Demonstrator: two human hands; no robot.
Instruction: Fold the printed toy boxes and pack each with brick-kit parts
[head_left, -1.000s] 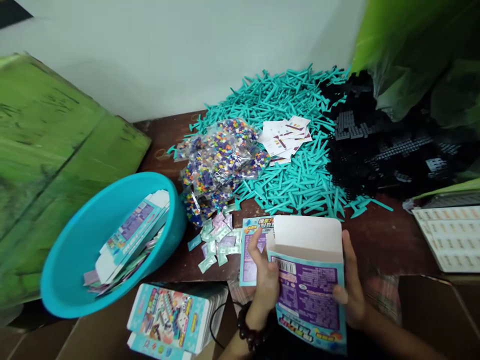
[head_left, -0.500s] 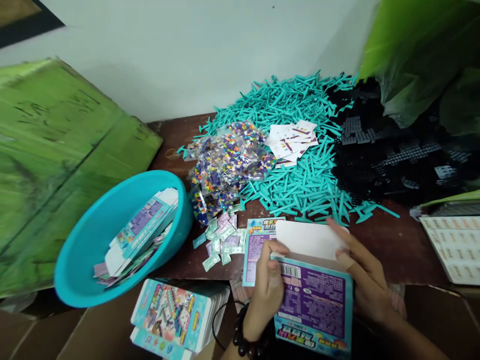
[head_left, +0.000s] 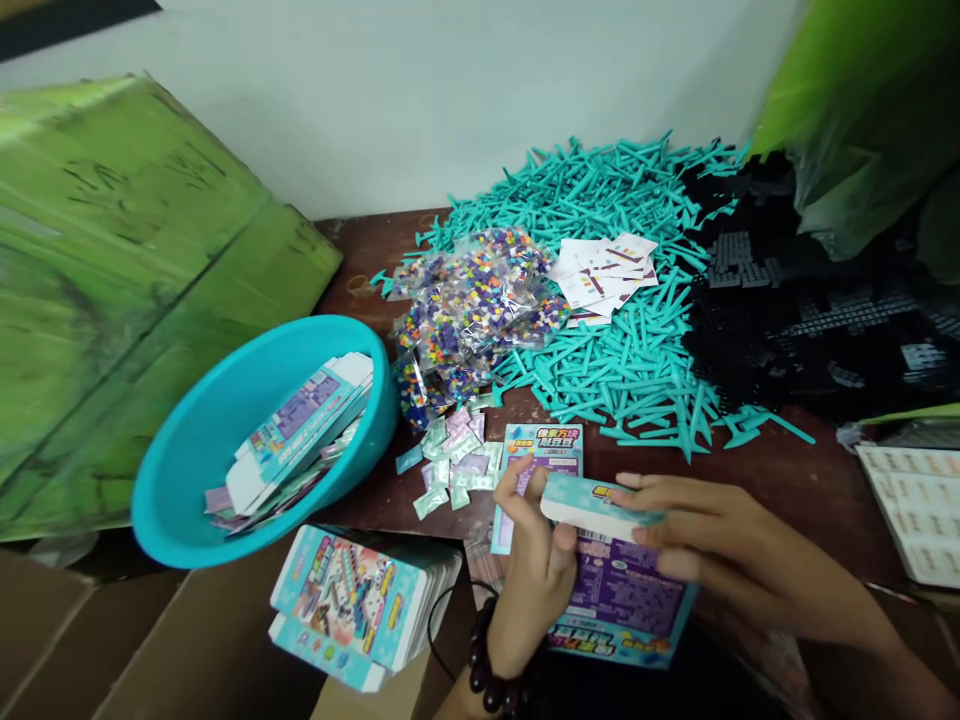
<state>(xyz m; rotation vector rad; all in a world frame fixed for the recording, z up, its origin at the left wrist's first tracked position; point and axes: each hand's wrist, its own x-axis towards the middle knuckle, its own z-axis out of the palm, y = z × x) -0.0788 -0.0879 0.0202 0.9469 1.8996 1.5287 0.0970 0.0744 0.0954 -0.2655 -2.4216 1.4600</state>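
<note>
**A:** ok so what's actually in the hands here?

**B:** A small cardboard box printed pale blue and purple (head_left: 592,505), pinched between both hands right at the near edge of the bench. Its pale blue end faces up, and the purple panel runs down toward the near side.

**A:** how's each hand on it?

**B:** The left hand (head_left: 534,575), with a dark bead bracelet (head_left: 489,672) on the wrist, is curled around the left end, fingers up and pinching. The right hand (head_left: 720,530) comes in from the right, fingers pressed together and stretched across the far side of the box, with the tips at its right end.

**A:** anything right by them?

**B:** A flat teal printed carton (head_left: 541,462) lies on the dark reddish-brown bench (head_left: 810,465) just past the left hand. Left of that are small pale foil sachets (head_left: 450,468), then a turquoise plastic basin (head_left: 176,490) holding more flat cartons. A stack of boxes (head_left: 352,600) sits near the left hand, on brown cardboard.

**A:** and the far side?

**B:** Clear bags of multicoloured beads (head_left: 472,310), white printed sheets (head_left: 604,280), and heaps of turquoise plastic pieces (head_left: 607,175) and black ones (head_left: 787,300), all well apart from the hands.
</note>
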